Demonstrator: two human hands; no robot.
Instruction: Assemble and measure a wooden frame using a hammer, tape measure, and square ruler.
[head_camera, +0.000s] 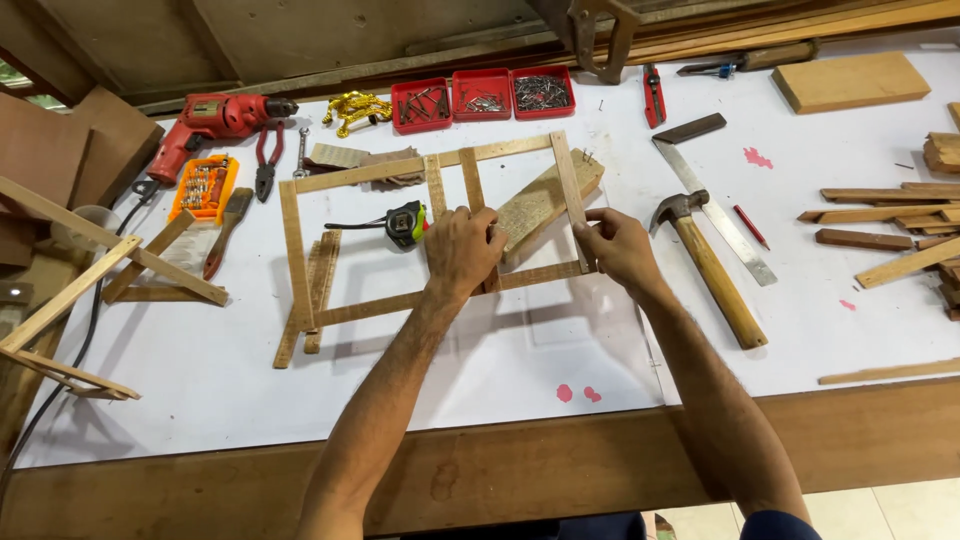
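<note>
Your table top (480, 380) is white with a few pink paint blotches, its front edge brown wood. The frame (400, 170) under your hands is pale tan wood, and the board (540, 200) beneath it is speckled tan. Your drill (215, 120) is red. The bit case (203, 187) is orange. Three trays (482, 97) are red with grey nails inside. The tape measure (405, 222) is black and yellow-green. The hammer (705, 265) has a dark grey head and light wooden handle. The pencil (751, 226) is red. The pliers (267, 158) have red-black grips.
</note>
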